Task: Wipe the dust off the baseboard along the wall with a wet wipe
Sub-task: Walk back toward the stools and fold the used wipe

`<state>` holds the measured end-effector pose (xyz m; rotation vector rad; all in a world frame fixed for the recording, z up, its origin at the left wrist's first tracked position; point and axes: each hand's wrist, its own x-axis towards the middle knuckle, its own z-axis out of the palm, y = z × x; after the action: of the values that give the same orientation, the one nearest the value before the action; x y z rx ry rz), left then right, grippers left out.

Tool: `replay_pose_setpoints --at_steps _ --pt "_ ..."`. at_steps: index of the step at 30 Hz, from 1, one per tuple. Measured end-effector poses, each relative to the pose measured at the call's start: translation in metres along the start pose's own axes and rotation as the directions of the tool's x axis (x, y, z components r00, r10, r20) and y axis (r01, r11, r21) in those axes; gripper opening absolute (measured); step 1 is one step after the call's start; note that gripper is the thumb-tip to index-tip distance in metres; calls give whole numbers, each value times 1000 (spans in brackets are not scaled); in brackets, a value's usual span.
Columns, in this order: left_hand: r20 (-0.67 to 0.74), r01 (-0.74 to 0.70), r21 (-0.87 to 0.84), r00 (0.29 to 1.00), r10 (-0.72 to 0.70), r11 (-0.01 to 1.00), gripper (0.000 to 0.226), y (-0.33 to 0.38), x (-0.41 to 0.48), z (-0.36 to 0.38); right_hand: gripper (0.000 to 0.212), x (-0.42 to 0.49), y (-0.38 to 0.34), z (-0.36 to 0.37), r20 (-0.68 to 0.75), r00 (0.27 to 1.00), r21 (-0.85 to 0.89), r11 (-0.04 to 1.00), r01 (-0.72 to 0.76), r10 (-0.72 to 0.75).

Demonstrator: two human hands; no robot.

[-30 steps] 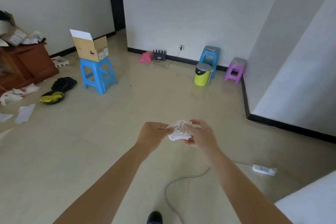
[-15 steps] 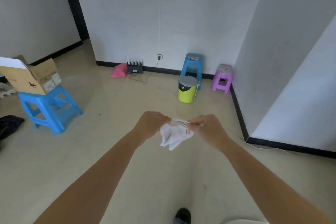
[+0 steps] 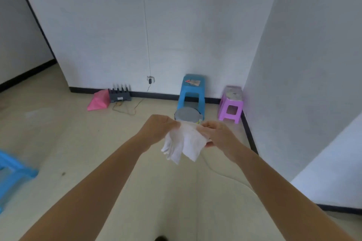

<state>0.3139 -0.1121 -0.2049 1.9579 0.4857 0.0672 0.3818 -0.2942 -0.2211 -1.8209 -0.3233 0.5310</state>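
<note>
A white wet wipe (image 3: 183, 143) hangs half unfolded between both hands at the middle of the view. My left hand (image 3: 156, 129) pinches its upper left edge, and my right hand (image 3: 217, 135) grips its upper right side. A black baseboard (image 3: 156, 95) runs along the foot of the far white wall, then turns and follows the right wall (image 3: 249, 135) toward me. Both hands are well above the floor and away from the baseboard.
Against the far wall stand a blue stool (image 3: 192, 92), a purple stool (image 3: 231, 103), a grey-lidded bin (image 3: 188, 114), a black rack (image 3: 119, 95) and a pink bag (image 3: 99, 100). A cord trails on the floor. Another blue stool (image 3: 11, 170) is at the left edge.
The view has turned right and closed in on the far wall. The wipe has gone from a crumpled ball to a partly unfolded sheet hanging between the hands.
</note>
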Motion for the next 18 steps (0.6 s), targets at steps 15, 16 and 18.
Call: replay_pose_setpoints --at_steps 15,16,18 --pt "258 -150 150 960 108 977 10 128 480 143 5 393 25 -218 -377 924 -37 996 -85 65" --pt "248 -138 138 963 101 981 13 134 507 162 8 416 30 -238 -419 907 -68 994 -82 47" --pt "238 -102 107 968 74 989 15 147 563 201 21 461 40 -278 -477 879 -152 986 -67 -14"
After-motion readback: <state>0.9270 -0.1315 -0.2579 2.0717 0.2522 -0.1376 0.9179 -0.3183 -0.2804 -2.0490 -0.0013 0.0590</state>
